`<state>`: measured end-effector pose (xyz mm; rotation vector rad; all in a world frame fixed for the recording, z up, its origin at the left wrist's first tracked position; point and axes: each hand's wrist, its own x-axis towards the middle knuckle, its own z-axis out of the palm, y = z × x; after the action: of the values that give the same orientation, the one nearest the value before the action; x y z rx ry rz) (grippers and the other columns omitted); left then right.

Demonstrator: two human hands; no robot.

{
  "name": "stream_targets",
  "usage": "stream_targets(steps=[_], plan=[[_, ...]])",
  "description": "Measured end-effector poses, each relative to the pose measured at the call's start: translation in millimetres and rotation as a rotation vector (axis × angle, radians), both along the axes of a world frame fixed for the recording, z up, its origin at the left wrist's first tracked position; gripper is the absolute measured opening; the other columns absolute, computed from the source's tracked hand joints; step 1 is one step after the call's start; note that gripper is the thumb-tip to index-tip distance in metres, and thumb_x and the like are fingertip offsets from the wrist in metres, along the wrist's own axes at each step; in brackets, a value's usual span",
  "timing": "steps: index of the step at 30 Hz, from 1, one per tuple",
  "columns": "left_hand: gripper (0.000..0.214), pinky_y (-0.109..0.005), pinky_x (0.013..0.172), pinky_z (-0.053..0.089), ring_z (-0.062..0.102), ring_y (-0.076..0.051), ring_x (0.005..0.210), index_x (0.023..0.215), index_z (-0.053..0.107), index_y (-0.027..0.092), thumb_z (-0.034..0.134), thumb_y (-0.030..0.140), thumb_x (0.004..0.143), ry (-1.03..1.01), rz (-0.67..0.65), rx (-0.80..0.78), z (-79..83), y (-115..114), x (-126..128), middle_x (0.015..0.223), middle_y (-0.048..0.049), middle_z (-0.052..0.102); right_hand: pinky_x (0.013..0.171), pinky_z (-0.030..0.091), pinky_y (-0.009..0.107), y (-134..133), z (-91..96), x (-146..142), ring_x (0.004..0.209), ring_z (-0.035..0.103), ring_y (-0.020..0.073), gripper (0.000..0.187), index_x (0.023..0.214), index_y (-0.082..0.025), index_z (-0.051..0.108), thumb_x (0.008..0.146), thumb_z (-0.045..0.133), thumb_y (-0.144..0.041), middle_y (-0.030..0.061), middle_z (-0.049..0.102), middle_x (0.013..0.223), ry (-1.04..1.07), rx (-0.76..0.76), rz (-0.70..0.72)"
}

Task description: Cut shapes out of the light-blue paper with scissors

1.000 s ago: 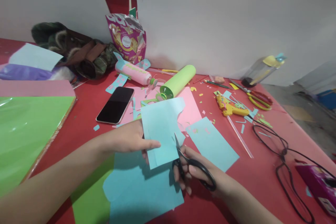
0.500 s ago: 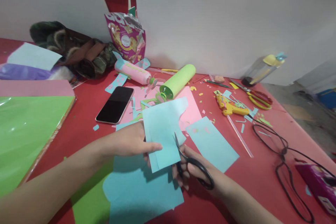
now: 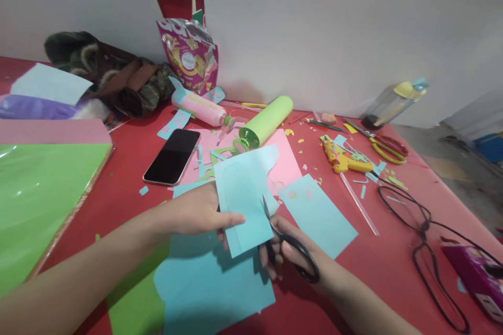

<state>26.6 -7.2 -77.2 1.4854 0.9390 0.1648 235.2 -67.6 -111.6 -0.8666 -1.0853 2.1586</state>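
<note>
My left hand (image 3: 212, 212) is closed on a light blue sheet of paper (image 3: 243, 188), thumb on top and fingers behind it. A faint curved outline shows on the sheet, and its right edge is cut unevenly. Black-handled scissors (image 3: 296, 254) are in my right hand (image 3: 286, 246), fingers through the loops. Their blades straddle the sheet's right part, one blade on top and the other hidden beneath. Under my hands lie larger blue paper (image 3: 220, 293) and green paper (image 3: 137, 288). To the right is another blue piece (image 3: 318, 214).
A phone (image 3: 173, 157), a green paper-covered bottle (image 3: 269, 120) and a pink one (image 3: 200, 110) lie beyond my hands. At right are a yellow glue gun (image 3: 343, 159) with its cord, another pair of scissors (image 3: 387, 149) and paper scraps. A snack bag (image 3: 190, 57) stands at the back.
The blue sheet and my left hand have shifted very slightly to the right. The scissors stay at nearly the same place on the sheet.
</note>
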Motion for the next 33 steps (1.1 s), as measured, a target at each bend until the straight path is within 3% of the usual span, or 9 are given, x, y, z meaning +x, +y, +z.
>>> stream_targets(steps=[5, 19, 33], plan=[[0.023, -0.023, 0.052, 0.047, 0.061, -0.014, 0.049, 0.091, 0.055, 0.019, 0.052, 0.037, 0.077, 0.011, 0.015, -0.020, -0.4, -0.9, 0.7, 0.057, 0.0031, 0.064, 0.047, 0.031, 0.021, -0.3, -0.1, -0.8, 0.051, 0.047, 0.0079, 0.040, 0.085, -0.018, 0.038, 0.073, 0.054, -0.052, -0.0019, 0.052, 0.067, -0.011, 0.029, -0.003], [0.034, -0.024, 0.054, 0.047, 0.063, -0.016, 0.052, 0.105, 0.050, 0.018, 0.051, 0.036, 0.077, 0.017, 0.033, -0.020, -1.0, -0.8, 3.3, 0.073, -0.0010, 0.069, 0.048, 0.033, 0.023, 0.9, 2.8, -2.7, 0.046, 0.044, 0.0081, 0.040, 0.084, -0.019, 0.038, 0.072, 0.053, -0.054, -0.0045, 0.049, 0.060, -0.054, 0.076, -0.025], [0.024, -0.023, 0.054, 0.048, 0.064, -0.016, 0.053, 0.094, 0.055, 0.016, 0.052, 0.033, 0.077, 0.035, 0.033, -0.003, 2.2, 0.5, 2.4, 0.058, 0.0011, 0.066, 0.045, 0.034, 0.021, 1.9, 0.9, -2.5, 0.042, 0.042, 0.0059, 0.040, 0.083, -0.019, 0.038, 0.072, 0.055, -0.053, -0.0063, 0.047, 0.056, -0.049, 0.110, -0.025]])
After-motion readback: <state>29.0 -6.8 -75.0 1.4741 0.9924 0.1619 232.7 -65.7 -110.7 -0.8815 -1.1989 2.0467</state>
